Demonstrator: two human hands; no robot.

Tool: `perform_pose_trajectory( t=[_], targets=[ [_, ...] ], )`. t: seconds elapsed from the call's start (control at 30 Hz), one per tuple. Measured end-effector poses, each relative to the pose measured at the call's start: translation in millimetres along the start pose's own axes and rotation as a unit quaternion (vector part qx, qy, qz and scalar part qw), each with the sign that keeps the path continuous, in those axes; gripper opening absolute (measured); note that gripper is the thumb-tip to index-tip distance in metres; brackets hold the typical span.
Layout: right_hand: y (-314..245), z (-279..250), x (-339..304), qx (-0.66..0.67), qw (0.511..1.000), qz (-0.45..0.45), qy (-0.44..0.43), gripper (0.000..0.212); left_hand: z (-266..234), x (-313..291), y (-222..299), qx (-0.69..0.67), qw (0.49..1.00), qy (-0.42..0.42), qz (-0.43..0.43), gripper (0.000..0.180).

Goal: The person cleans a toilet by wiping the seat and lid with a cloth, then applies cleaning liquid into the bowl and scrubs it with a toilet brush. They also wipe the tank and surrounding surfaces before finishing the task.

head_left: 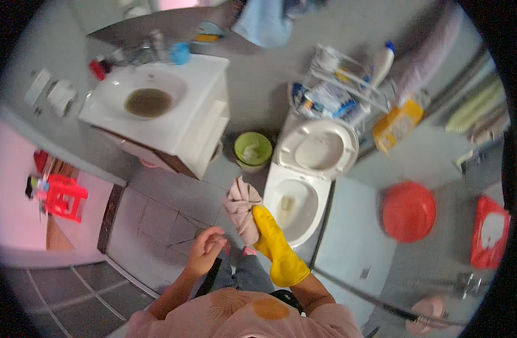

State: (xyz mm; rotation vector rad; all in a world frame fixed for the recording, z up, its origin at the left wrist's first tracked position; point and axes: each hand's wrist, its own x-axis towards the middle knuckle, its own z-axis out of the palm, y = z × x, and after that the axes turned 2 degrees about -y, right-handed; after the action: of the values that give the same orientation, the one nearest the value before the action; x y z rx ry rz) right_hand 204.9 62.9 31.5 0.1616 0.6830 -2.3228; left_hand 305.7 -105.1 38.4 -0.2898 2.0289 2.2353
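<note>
My right hand (272,242) wears a long yellow rubber glove and is closed on a crumpled pale pink cloth (242,209). The cloth hangs in front of me, beside the near left side of the toilet bowl. The toilet (320,217) stands with its lid and seat raised, and the bowl holds some yellowish-brown water. Bare and a little blurred, my left hand (206,250) is held to the left of the cloth, apart from it. Its fingers are loosely bent with nothing visible between them.
A white washbasin (182,93) with brownish water stands at the far left, a green bin (253,149) between it and the toilet. Bottles and packs crowd a wire rack (354,79) behind the toilet. A red basin (409,212) is on the right, a red stool (64,197) beyond the doorway.
</note>
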Motion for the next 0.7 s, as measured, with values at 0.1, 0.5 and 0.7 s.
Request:
perform_pose_trajectory(
  t=[0.1,0.5,0.7],
  targets=[
    [13,36,-16,-0.183,0.983,0.007,-0.034,0.043,17,-22,49,-0.219,0.971,0.092,-0.033,0.042],
    [1,137,-2,-0.408,0.912,-0.008,-0.046,0.032,-136,1,58,-0.261,0.951,0.135,0.093,0.042],
    [-12,160,29,-0.344,0.927,-0.079,0.129,0.032,-258,84,81,-0.250,0.959,0.115,0.075,0.041]
  ],
)
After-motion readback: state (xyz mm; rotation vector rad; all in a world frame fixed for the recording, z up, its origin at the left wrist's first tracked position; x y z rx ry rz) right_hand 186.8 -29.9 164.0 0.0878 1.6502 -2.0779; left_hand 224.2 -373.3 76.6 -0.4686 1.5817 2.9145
